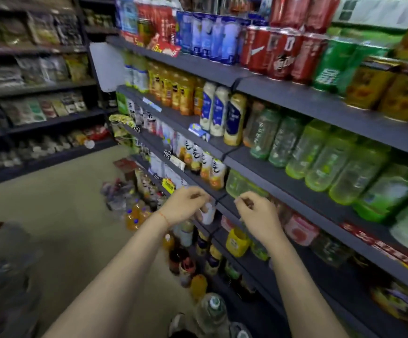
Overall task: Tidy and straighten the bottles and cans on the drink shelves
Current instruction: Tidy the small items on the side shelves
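Clear water bottle [212, 311] nearest, on floor between forearms. Left hand [186, 206]: fingers curled, touching white bottle [208, 213] at shelf edge [281, 184]; grip unclear through blur. Right hand [256, 213]: fingers curled, holding nothing visible, just before same edge. Green bottles [320, 152] in row above right; red cans [278, 52] on top shelf.

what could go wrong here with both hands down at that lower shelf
1. The left hand has its grip on a white bottle right at the shelf edge; a slip could drop it onto the bottles standing on the floor.
2. The right hand hovers near the packed green bottles; a nudge might tip one.
3. The frame is blurred from motion, so moving fast may knock neighbours out of line.
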`<state>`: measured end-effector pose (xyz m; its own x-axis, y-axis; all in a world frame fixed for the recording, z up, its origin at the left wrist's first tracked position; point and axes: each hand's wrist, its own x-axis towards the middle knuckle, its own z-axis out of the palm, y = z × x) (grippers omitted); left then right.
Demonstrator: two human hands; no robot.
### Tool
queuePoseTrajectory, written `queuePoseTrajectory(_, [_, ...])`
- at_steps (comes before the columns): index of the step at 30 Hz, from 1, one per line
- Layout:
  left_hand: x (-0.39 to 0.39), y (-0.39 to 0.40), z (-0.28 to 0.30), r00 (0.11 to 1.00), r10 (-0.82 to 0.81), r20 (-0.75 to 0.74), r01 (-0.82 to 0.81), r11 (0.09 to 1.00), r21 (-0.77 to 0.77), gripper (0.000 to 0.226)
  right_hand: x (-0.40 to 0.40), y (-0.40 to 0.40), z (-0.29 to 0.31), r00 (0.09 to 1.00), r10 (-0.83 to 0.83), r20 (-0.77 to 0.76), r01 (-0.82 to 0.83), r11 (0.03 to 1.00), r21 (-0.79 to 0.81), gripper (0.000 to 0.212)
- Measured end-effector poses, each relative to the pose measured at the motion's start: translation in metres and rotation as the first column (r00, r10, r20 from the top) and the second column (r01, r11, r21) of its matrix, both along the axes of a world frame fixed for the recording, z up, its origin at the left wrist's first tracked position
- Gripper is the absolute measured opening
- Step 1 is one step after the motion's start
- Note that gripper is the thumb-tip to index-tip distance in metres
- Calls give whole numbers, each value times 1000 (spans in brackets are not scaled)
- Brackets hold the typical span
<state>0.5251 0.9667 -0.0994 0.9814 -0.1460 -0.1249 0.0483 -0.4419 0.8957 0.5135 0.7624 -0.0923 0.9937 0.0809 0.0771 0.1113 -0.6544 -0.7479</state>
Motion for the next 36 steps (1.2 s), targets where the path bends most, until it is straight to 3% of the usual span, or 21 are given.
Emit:
queuePoseTrajectory(8, [197, 116, 59, 994, 65, 86, -73, 993, 96, 19, 217, 126, 23, 998, -10, 66, -3, 981, 192, 22])
queuePoseTrajectory(15, [321, 201, 108, 927, 175, 332, -189, 982, 13, 14, 338, 225, 98, 934, 85, 348, -124, 988, 92, 14])
queuePoseTrajectory(23, [454, 315, 135, 817, 245, 522, -207, 970, -131, 19, 446, 341, 168, 821, 11, 572, -48, 998, 50, 9])
queuePoseTrajectory(26, [508, 362, 145, 778, 240, 580, -227, 969, -97, 30, 506, 397, 195, 828, -1, 561, 5, 1000, -7, 26])
queuePoseTrajectory(30, [571, 410, 160, 782, 195, 593, -224, 974, -24, 53, 591, 450, 219, 867, -126, 481, 127, 991, 32, 56])
queuePoseTrajectory(33, [603, 428, 160, 813, 129, 567, -162, 987, 9, 56, 638, 474, 232, 859, -272, 434, 254, 962, 100, 69])
queuePoseTrajectory(36, [616, 433, 153, 822, 67, 565, -80, 997, -1, 57, 666, 489, 236, 873, -363, 326, 362, 930, 65, 87])
